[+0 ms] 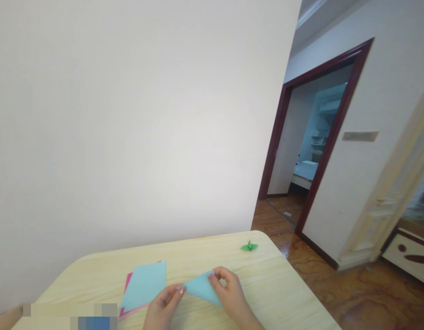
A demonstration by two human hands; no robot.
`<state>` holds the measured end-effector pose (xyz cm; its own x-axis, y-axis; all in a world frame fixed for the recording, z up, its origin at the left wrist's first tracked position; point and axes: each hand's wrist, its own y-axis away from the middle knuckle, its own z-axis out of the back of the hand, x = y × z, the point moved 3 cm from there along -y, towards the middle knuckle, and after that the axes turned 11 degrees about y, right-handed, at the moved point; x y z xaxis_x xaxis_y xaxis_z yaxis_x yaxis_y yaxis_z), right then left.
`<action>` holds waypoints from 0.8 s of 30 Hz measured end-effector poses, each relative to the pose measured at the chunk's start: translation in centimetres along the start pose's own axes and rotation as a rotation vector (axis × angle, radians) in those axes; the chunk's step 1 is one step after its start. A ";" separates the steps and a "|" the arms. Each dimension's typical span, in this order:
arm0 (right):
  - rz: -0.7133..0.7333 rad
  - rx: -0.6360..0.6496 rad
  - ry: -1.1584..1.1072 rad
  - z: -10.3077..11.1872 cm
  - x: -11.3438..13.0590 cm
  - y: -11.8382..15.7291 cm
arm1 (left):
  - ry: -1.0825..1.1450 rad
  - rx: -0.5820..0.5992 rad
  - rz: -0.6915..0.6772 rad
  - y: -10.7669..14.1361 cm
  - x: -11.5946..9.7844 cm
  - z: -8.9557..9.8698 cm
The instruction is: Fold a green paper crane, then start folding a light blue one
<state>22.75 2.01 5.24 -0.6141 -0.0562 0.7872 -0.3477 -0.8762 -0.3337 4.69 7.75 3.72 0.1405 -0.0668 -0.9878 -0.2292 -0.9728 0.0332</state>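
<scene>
Hands [232,293] w/ blue paper triangle [201,288]

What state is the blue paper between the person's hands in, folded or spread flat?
Folded: the light blue paper forms a triangle, held between the left hand and right hand.

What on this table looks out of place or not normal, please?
The light blue sheet lies rotated on the pink paper, so the stack looks askew: pink edges stick out at the left and at the bottom.
</scene>
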 end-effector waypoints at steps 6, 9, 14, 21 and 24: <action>-0.022 0.011 -0.002 0.2 0.2 0.0 | 0.010 0.002 -0.016 0.1 0.1 -0.1; -0.015 0.008 -0.008 0.2 0.3 0.0 | -0.011 0.004 -0.038 0.2 -0.2 -0.1; 0.008 0.005 -0.002 0.3 0.5 0.0 | -0.075 -0.015 -0.076 0.6 -0.8 0.1; 0.025 0.004 0.006 0.2 0.4 0.0 | -0.039 -0.087 -0.155 0.6 -0.5 0.0; 0.020 0.002 0.019 0.1 0.3 0.0 | -0.037 -0.061 -0.212 0.2 0.2 0.2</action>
<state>22.65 1.89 5.53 -0.6346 -0.0649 0.7701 -0.3332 -0.8761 -0.3484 4.48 7.57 3.49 0.1431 0.1477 -0.9786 -0.1400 -0.9758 -0.1677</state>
